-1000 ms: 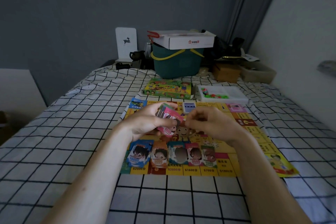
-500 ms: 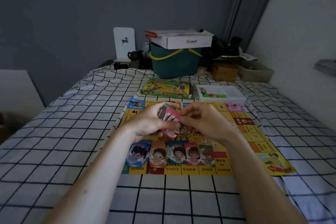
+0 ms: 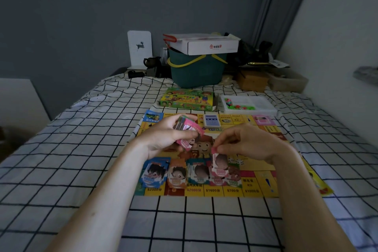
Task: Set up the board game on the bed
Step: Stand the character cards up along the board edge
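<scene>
Five piles (image 3: 190, 174) of play money are laid in a row along the near edge of the board (image 3: 266, 182), which is spread flat on the bed (image 3: 81, 149). A mixed stack (image 3: 185, 129) of notes is gripped in the left hand (image 3: 169, 137), held above the board's middle. One pink note (image 3: 219, 162) is pinched at its top edge by the right hand (image 3: 251, 145) and hangs just over the pink pile, fourth from the left. Sorting the money by colour is judged to be the step in hand. The note must next be lowered squarely onto its pile and released, then another drawn from the stack. A card deck (image 3: 212, 121) lies on the far side of the board; the game box (image 3: 187, 99) and a tray (image 3: 248, 104) of pieces are set beyond it.
</scene>
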